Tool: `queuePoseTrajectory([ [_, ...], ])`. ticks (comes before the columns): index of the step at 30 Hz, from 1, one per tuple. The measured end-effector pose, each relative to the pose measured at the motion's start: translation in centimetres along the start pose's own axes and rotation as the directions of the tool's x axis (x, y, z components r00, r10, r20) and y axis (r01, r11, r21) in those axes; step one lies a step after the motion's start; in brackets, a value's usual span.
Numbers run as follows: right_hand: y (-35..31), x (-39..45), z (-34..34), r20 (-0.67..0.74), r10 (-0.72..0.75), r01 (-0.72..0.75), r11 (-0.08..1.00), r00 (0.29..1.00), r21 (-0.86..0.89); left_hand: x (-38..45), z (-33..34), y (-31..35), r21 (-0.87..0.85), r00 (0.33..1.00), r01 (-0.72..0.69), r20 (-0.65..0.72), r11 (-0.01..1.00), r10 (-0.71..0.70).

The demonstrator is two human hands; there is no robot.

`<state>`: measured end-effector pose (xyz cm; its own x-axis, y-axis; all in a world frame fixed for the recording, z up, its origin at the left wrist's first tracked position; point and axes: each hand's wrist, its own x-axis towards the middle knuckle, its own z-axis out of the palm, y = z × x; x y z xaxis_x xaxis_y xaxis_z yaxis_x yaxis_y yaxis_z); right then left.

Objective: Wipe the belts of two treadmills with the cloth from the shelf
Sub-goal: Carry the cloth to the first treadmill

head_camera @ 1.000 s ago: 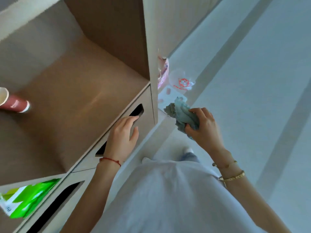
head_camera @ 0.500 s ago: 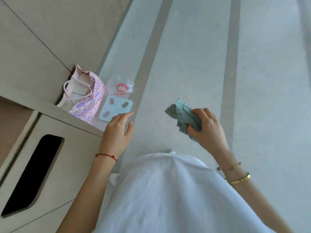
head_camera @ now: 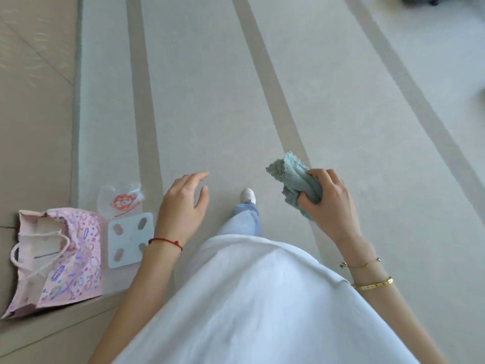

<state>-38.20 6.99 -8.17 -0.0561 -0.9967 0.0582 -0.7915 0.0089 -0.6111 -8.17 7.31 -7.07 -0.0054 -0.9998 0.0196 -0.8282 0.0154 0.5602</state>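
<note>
Cloth is bunched up in the right hand, a pale teal fuzzy rag with the fingers and thumb curled tight round its lower half, so the frilly top edge sticks out up and to the left of the fist. That hand sits out over the floor, which is pale grey-green with wider beige stripes running away from the camera. Left hand holds nothing, palm down, fingers loosely spread and pointing forward, with a red string bracelet on that wrist. Right wrist has two gold bracelets, one thin chain and one solid bangle. Between the arms you get the white shirt, and below it a leg in light blue jeans ending in a white shoe planted on the floor. Off to the left, a pink patterned gift bag with white rope handles leans by the beige edge at the bottom left. Just right of it lies a flat pale blue square with four oval pads, probably a bathroom scale but it's a bit soft to be sure, and a clear plastic bag with a red logo sits just behind that.
</note>
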Motion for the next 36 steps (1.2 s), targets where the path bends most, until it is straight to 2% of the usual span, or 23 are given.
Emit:
queuePoseTrajectory([
  [7, 7.1, 10.3, -3.2, -0.116, 0.187, -0.188, 0.982, 0.975, 0.004, 16.9, 6.1, 6.8, -0.001, 0.974, -0.19, 0.122, 0.982, 0.189],
  [13, 11.8, 22.9, -7.7, -0.179, 0.254, -0.258, 0.966, 0.95, 0.006, 31.5, 9.6, 12.8, -0.011, 0.948, -0.27, 0.174, 0.963, 0.268],
  [24, 17.3, 42.2, -12.6, -0.237, 0.317, -0.322, 0.947, 0.918, 0.021, 52.6, 14.5, 22.5, -0.046, 0.913, -0.33, 0.236, 0.943, 0.332],
  [31, 24.3, 55.1, -15.1, -0.245, 0.338, -0.342, 0.939, 0.909, 0.026, 65.0, 21.1, 27.3, -0.046, 0.903, -0.327, 0.279, 0.944, 0.326],
  [36, 30.1, 66.6, -19.5, -0.24, 0.341, -0.347, 0.938, 0.909, 0.02, 75.8, 25.3, 33.5, -0.041, 0.907, -0.319, 0.276, 0.947, 0.317],
])
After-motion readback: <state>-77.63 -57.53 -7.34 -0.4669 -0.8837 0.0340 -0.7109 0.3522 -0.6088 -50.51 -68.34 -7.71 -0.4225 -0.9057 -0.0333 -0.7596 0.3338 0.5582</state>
